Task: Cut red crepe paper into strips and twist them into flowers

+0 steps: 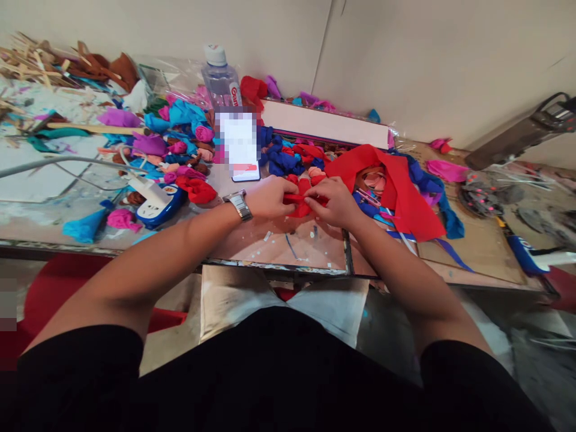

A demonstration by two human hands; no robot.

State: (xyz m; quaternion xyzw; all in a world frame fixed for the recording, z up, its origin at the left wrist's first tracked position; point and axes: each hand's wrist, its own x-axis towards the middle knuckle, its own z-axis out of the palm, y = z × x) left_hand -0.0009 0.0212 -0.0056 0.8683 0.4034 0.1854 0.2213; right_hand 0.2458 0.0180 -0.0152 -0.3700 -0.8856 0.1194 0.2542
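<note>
A small piece of red material (302, 207) is held between both hands above the near part of the table. My left hand (272, 197), below a metal watch, pinches its left side. On the right side, the fingertips of my right hand (332, 201) are closed on the same piece, close to the left fingertips. A wide red strip (407, 198) lies looped over the pile just right of my right hand. Behind the hands are crumpled blue pieces (281, 159) and other red ones. A phone (238, 144) with a lit screen is propped behind my left hand.
A power socket block (157, 207) with a plug and cable lies at left. Behind the phone stands a bottle (221, 81). Coloured bundles and wooden sticks (36, 66) cover the back left. A blue-handled tool (526, 255) lies near the right edge.
</note>
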